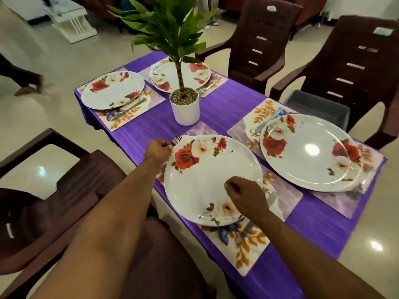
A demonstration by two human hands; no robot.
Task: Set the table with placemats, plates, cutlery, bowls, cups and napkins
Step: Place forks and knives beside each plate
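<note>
A purple-clothed table (222, 108) carries several floral placemats, each with a white rose-patterned plate. The nearest plate (207, 175) lies on its placemat (248, 244) in front of me. My left hand (158, 147) grips a fork (177, 140) at the plate's far left rim, tines pointing away. My right hand (244, 196) hovers over the plate's right side with fingers curled; what it holds is hidden. Other plates sit at right (308, 152), far left (112, 89) and far middle (170, 74). Cutlery shows under the far-left plate's edge (129, 106).
A potted green plant in a white pot (186, 108) stands mid-table. Brown plastic chairs surround the table: one near left (64, 201), two at the back right (259, 44) (349, 72). A person's legs (26, 80) cross the floor at far left.
</note>
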